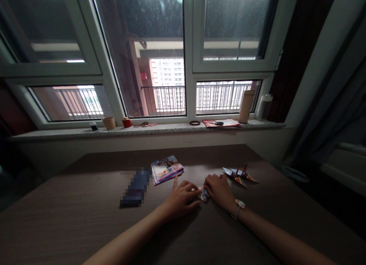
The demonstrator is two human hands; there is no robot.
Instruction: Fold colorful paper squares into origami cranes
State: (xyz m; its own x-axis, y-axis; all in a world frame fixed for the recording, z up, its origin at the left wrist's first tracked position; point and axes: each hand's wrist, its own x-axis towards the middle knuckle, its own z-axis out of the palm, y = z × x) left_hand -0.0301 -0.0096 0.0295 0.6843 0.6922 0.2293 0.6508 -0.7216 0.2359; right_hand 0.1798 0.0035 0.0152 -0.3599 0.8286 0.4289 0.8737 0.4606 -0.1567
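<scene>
Both my hands rest on the dark wooden table and meet over a small piece of colourful patterned paper. My left hand pinches the paper's left side with thumb and fingers, its index finger pointing up and away. My right hand has its fingers curled down on the paper's right side; a white watch sits on that wrist. A finished folded paper crane of the same bright paper lies just beyond my right hand. A stack of colourful paper sheets lies beyond my left hand.
A blurred dark flat object lies left of the paper stack. The stone windowsill holds a small dark jar, a paper cup, a red pot, a red bracelet, red papers, a tall beige flask and a white bottle.
</scene>
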